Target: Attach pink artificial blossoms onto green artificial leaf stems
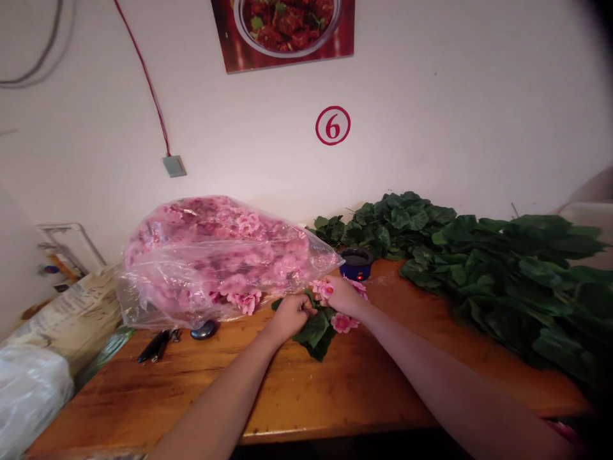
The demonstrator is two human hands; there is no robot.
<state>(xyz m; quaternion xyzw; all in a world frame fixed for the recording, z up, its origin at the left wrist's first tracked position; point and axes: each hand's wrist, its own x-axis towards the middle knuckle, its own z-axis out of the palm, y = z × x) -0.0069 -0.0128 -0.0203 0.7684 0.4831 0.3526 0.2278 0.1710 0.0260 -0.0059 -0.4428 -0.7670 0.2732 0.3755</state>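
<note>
Near the middle of the wooden table, my left hand (pixel 293 315) is closed on a sprig of green artificial leaves (pixel 313 329), which hang below its fingers. Close beside it, my right hand (pixel 342 295) is closed around pink artificial flowers (pixel 343 322); blossoms show on both sides of the hand. The stems between the two hands are hidden by the fingers and leaves. Just behind my right hand stands a small blue melting pot (pixel 355 263) with a lit red light and a dark inside.
A clear plastic bag (pixel 215 255) full of pink flowers lies at the left. Heaps of green leaves (pixel 483 275) cover the right side. On the table (pixel 191 396) are a dark round object (pixel 204 329) and a black-handled tool (pixel 154 346). Sacks (pixel 71 319) stand beyond the left edge.
</note>
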